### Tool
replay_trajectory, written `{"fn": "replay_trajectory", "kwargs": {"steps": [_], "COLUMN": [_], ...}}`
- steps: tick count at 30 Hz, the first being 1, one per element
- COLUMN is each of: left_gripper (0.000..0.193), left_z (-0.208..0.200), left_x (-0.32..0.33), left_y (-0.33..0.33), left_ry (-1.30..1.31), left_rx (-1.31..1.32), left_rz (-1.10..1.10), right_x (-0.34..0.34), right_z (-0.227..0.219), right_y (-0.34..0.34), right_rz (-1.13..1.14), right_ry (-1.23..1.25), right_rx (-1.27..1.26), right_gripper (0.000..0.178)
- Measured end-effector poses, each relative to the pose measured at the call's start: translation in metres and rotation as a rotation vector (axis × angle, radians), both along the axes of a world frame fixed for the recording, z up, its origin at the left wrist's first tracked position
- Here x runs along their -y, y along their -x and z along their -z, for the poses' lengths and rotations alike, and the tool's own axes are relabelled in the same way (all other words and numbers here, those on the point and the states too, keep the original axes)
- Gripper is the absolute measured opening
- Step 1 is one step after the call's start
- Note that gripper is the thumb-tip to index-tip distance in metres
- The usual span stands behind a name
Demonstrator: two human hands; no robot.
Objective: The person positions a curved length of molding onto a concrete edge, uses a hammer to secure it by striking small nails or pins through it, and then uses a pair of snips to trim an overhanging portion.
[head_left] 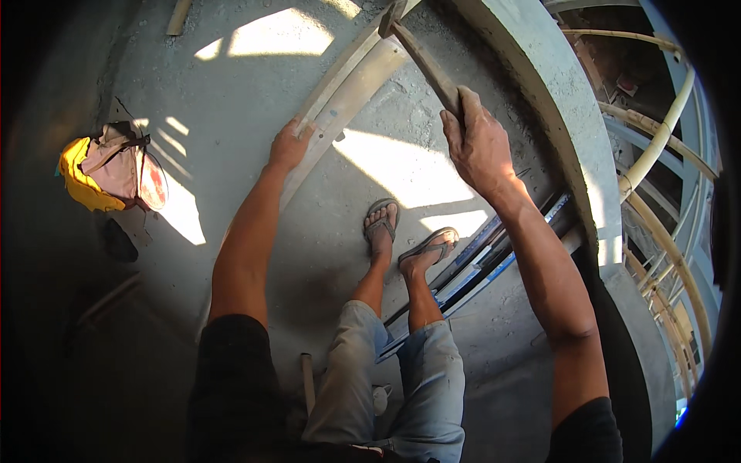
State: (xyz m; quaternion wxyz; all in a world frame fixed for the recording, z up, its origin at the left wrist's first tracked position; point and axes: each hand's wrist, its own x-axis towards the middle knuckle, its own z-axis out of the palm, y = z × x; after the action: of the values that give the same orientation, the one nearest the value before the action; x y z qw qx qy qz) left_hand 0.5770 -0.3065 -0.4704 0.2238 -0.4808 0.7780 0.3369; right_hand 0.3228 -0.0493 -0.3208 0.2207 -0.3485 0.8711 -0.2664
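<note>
My right hand [480, 143] is closed around the wooden handle of a hammer [426, 65], held out ahead of me. The hammer's dark head is at the top of the picture, over or against the far part of a long wooden board [367, 83]; I cannot tell whether they touch. A narrower wooden strip [330, 83] runs along the board's left side. My left hand [290, 147] grips the wood partway along, its fingers wrapped over the strip and partly hidden. The near end of the board passes behind my left forearm.
A low concrete wall [567, 92] curves along the right, with bamboo poles [662, 147] beyond it. Long blue-edged bars [482, 266] lie beside my sandalled feet [428, 247]. A pink and yellow bag [116, 163] sits at left. A short wood piece [179, 17] lies far off.
</note>
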Motion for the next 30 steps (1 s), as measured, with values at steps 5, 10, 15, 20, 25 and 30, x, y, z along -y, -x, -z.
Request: {"fn": "replay_trajectory", "kwargs": {"steps": [5, 10, 15, 20, 25, 30], "left_gripper": [0.075, 0.074, 0.075, 0.074, 0.076, 0.079], "left_z": [0.013, 0.0, 0.001, 0.005, 0.009, 0.009], "left_x": [-0.006, -0.002, 0.0, 0.007, 0.009, 0.005], "left_y": [-0.001, -0.014, 0.001, -0.016, -0.006, -0.015], "left_ry": [0.018, -0.024, -0.07, -0.029, -0.03, -0.002], "left_rx": [-0.092, -0.047, -0.13, -0.127, -0.117, -0.113], "left_rz": [0.07, 0.0, 0.013, 0.019, 0.031, 0.002], "right_x": [0.023, 0.095, 0.059, 0.098, 0.061, 0.071], "right_z": [0.012, -0.044, 0.022, -0.032, 0.013, 0.009], "right_y": [0.059, 0.049, 0.07, 0.049, 0.047, 0.031], "right_rz": [-0.286, -0.211, -0.515, -0.284, -0.477, -0.385], "right_ry": [-0.218, 0.19, -0.463, 0.16, -0.203, -0.143], "right_rx": [-0.093, -0.14, -0.162, -0.196, -0.116, -0.068], "right_gripper": [0.031, 0.032, 0.029, 0.026, 0.03, 0.027]}}
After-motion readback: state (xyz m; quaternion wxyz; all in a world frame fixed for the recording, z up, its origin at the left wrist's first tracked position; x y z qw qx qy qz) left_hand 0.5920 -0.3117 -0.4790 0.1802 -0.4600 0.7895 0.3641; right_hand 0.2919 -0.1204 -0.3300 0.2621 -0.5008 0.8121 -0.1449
